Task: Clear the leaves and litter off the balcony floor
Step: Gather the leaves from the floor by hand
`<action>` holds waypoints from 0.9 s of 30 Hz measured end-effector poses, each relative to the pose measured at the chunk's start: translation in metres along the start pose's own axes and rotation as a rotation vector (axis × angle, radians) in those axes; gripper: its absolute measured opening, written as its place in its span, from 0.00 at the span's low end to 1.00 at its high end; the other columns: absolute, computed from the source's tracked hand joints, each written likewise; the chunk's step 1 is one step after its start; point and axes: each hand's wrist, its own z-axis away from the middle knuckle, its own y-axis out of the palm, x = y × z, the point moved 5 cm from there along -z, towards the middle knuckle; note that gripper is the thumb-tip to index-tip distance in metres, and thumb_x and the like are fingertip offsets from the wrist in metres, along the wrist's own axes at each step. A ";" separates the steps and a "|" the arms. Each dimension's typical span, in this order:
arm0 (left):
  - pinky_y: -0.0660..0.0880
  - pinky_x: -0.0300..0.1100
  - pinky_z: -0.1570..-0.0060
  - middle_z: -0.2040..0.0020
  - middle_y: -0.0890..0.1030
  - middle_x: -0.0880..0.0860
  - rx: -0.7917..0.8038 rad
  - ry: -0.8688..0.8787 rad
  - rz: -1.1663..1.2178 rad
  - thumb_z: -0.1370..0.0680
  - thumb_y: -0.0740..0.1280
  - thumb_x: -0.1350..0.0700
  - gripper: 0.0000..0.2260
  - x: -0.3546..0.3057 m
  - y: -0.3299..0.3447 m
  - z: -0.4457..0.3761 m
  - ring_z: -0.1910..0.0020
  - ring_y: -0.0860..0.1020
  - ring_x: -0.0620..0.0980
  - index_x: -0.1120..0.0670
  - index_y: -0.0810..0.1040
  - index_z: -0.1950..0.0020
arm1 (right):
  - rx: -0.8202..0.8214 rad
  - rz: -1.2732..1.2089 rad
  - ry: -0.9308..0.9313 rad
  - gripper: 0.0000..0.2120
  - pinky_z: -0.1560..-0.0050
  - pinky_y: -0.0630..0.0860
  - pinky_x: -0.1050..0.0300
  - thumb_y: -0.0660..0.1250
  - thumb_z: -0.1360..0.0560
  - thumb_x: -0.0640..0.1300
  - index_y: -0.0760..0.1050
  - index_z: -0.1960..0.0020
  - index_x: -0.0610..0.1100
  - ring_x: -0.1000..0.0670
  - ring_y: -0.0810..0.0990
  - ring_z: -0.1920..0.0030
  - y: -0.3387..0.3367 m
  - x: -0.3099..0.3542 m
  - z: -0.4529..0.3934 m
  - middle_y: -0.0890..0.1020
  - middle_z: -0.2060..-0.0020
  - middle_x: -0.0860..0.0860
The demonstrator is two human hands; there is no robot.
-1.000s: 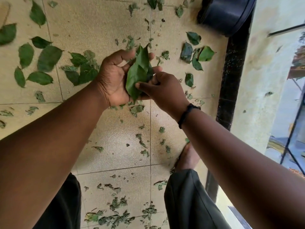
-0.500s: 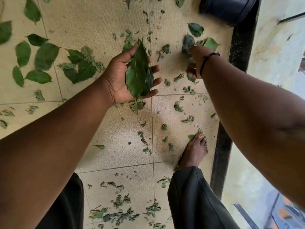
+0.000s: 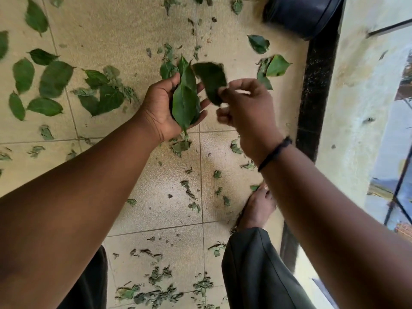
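Littering tiles: glossy green leaves

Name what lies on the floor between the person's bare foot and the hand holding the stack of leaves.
In the head view, between the foot and the left hand lie only small torn leaf scraps scattered on beige tile; no whole leaves.

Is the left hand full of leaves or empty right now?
Holding leaves. The left hand lies palm up, with a small stack of leaves across its palm; the right hand pinches another leaf beside it.

A dark round container stands by a black speckled ledge and a pale wall.
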 end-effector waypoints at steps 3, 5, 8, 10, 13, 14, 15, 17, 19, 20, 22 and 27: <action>0.76 0.51 0.42 0.48 0.83 0.54 0.059 0.013 0.057 0.17 0.54 0.46 0.15 0.001 0.007 -0.001 0.48 0.82 0.57 0.49 0.79 0.44 | 0.056 0.141 -0.050 0.06 0.66 0.79 0.55 0.69 0.24 0.40 0.72 0.52 0.43 0.53 0.77 0.70 0.017 -0.009 0.027 0.83 0.58 0.43; 0.76 0.55 0.42 0.48 0.83 0.53 0.127 -0.029 0.110 0.17 0.55 0.47 0.15 0.005 0.015 0.000 0.46 0.82 0.58 0.48 0.80 0.44 | -0.010 0.244 -0.092 0.07 0.65 0.79 0.52 0.70 0.24 0.45 0.73 0.53 0.46 0.53 0.78 0.69 0.014 -0.012 0.028 0.83 0.60 0.46; 0.78 0.52 0.46 0.48 0.83 0.50 0.192 -0.079 0.098 0.18 0.57 0.46 0.14 0.009 0.019 0.002 0.47 0.81 0.54 0.46 0.81 0.45 | -0.151 0.238 -0.158 0.09 0.66 0.76 0.56 0.69 0.24 0.50 0.71 0.57 0.48 0.55 0.76 0.69 -0.009 -0.003 0.009 0.81 0.64 0.52; 0.79 0.52 0.48 0.47 0.83 0.49 0.227 -0.114 0.065 0.19 0.57 0.46 0.14 0.010 0.019 0.002 0.46 0.81 0.55 0.45 0.81 0.46 | -0.257 0.197 -0.192 0.09 0.65 0.74 0.56 0.68 0.23 0.48 0.70 0.58 0.48 0.53 0.75 0.67 -0.031 0.004 -0.016 0.79 0.64 0.50; 0.79 0.53 0.49 0.47 0.83 0.49 0.262 -0.163 0.056 0.20 0.57 0.46 0.13 0.013 0.020 0.002 0.45 0.81 0.57 0.44 0.81 0.45 | -0.385 0.279 -0.149 0.04 0.67 0.74 0.60 0.66 0.22 0.44 0.71 0.51 0.46 0.56 0.77 0.67 -0.067 0.009 -0.068 0.79 0.57 0.50; 0.79 0.53 0.49 0.47 0.83 0.49 0.276 -0.177 0.051 0.20 0.57 0.46 0.13 0.014 0.021 0.003 0.45 0.82 0.57 0.44 0.81 0.45 | -0.395 0.411 -0.131 0.07 0.65 0.74 0.63 0.65 0.22 0.43 0.72 0.45 0.46 0.57 0.78 0.63 -0.077 0.012 -0.084 0.79 0.52 0.51; 0.79 0.53 0.49 0.47 0.83 0.49 0.291 -0.188 0.039 0.21 0.58 0.46 0.13 0.015 0.021 0.003 0.46 0.82 0.57 0.44 0.81 0.45 | -0.379 0.589 -0.120 0.13 0.61 0.73 0.65 0.65 0.21 0.43 0.70 0.37 0.47 0.56 0.78 0.57 -0.085 0.014 -0.101 0.77 0.47 0.51; 0.79 0.54 0.49 0.46 0.83 0.49 0.322 -0.206 0.011 0.22 0.59 0.47 0.14 0.019 0.021 0.002 0.45 0.81 0.57 0.45 0.82 0.45 | -0.320 0.964 -0.140 0.25 0.50 0.73 0.63 0.64 0.21 0.41 0.63 0.26 0.51 0.50 0.77 0.45 -0.095 0.022 -0.127 0.71 0.35 0.47; 0.79 0.55 0.48 0.45 0.83 0.50 0.340 -0.227 -0.010 0.23 0.59 0.47 0.14 0.023 0.018 0.002 0.44 0.81 0.57 0.45 0.84 0.47 | -0.251 1.267 -0.203 0.30 0.43 0.74 0.50 0.63 0.22 0.40 0.58 0.24 0.55 0.41 0.76 0.40 -0.097 0.026 -0.145 0.64 0.29 0.43; 0.79 0.55 0.47 0.45 0.82 0.50 0.339 -0.240 -0.018 0.23 0.59 0.47 0.15 0.025 0.016 0.001 0.43 0.81 0.58 0.46 0.84 0.47 | -0.227 1.376 -0.228 0.31 0.42 0.75 0.46 0.63 0.22 0.39 0.57 0.24 0.55 0.38 0.76 0.40 -0.097 0.025 -0.152 0.64 0.29 0.42; 0.79 0.55 0.47 0.44 0.82 0.50 0.319 -0.257 -0.032 0.23 0.59 0.47 0.15 0.029 0.010 0.001 0.43 0.81 0.58 0.46 0.84 0.47 | -0.227 1.480 -0.280 0.28 0.42 0.75 0.41 0.64 0.23 0.39 0.59 0.26 0.52 0.34 0.76 0.41 -0.098 0.026 -0.163 0.66 0.31 0.41; 0.79 0.53 0.48 0.44 0.82 0.50 0.281 -0.255 -0.054 0.21 0.59 0.47 0.14 0.036 0.005 0.002 0.45 0.82 0.57 0.45 0.83 0.46 | -0.322 1.380 -0.230 0.18 0.40 0.73 0.45 0.64 0.21 0.48 0.71 0.33 0.43 0.36 0.76 0.41 -0.112 0.031 -0.161 0.68 0.33 0.40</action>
